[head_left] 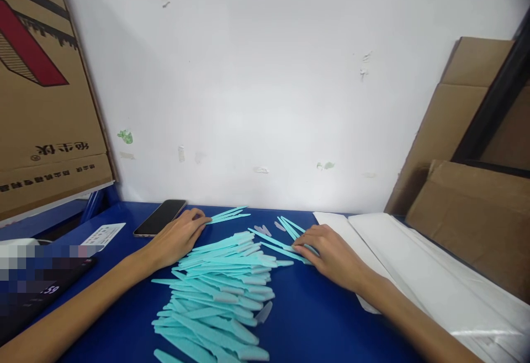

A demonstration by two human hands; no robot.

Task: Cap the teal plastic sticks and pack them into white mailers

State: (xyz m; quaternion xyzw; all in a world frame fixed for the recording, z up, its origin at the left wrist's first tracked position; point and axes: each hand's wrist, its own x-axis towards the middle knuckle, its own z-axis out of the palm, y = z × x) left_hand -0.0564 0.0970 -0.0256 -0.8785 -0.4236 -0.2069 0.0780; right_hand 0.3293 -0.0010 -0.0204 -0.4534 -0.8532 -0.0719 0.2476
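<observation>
- In the head view, left of centre, small turquoise strips (226, 219) are touched by the left hand (178, 236); a firm grip cannot be told.
- Right of centre, splayed strips (269, 238) are partly covered by the right hand (327, 250); its grip is equally unclear.
- The overlapping pile (219, 296), lower centre, could be scattered if brushed by a wrist.

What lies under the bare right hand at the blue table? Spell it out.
Several slender turquoise strips fan out from under the bare right hand, over the blue tabletop. Their covered parts, and anything beneath the palm, cannot be seen.
</observation>
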